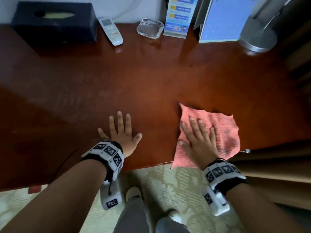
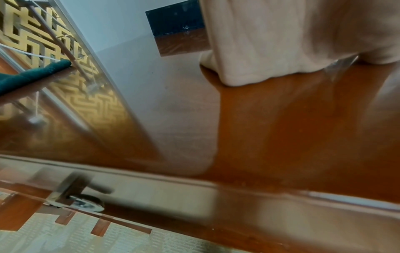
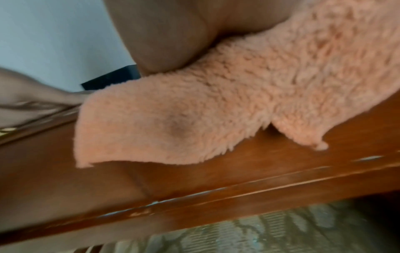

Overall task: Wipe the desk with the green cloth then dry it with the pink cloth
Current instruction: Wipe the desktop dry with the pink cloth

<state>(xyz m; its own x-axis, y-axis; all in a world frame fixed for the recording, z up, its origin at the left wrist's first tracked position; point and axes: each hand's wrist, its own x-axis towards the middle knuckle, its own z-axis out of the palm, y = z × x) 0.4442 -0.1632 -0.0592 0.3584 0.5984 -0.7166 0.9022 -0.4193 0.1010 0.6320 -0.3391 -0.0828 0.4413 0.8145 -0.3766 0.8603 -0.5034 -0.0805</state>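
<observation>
Pink cloth [image 1: 217, 130]: spread flat on the desk [image 1: 151, 81] near its front edge, toward the right end; near corner hanging past that edge.
Pink cloth, right wrist view [image 3: 216, 111]: fluffy pile seen close; greyish smudge on the overhanging flap, which droops over the desk lip [image 3: 238, 179]; heel of the right hand pressing the pile from above.
Right hand [image 1: 198, 140]: laid palm-down on the left part of the cloth, fingers [image 1: 193, 125] straight and slightly spread, thumb out to the left.
Left hand [image 1: 122, 133]: palm-down on bare wood near the front edge, left of the cloth and apart from it; fingers straight, spread, thumb out to the right.
Green cloth [image 2: 32, 77]: seen only from the left wrist, a dark green fold at the far left of the glossy desktop [image 2: 281, 128]; no part of it in the head view.
Left wrist view, hand: blurred pale mass at the top; finger state not readable there.
Desk back edge, left to right: dark tissue box [image 1: 55, 22], white remote control [image 1: 111, 31], glass ashtray [image 1: 150, 28], blue sign stand [image 1: 180, 15], blue table card [image 1: 223, 21], silver lamp base [image 1: 259, 37].
Writing: sign stand with yellow number tabs and small print, too blurred to read.
Wristbands: black-and-white square markers on both wrists.
Below the desk: pale patterned carpet [image 1: 168, 182], white shoes.
</observation>
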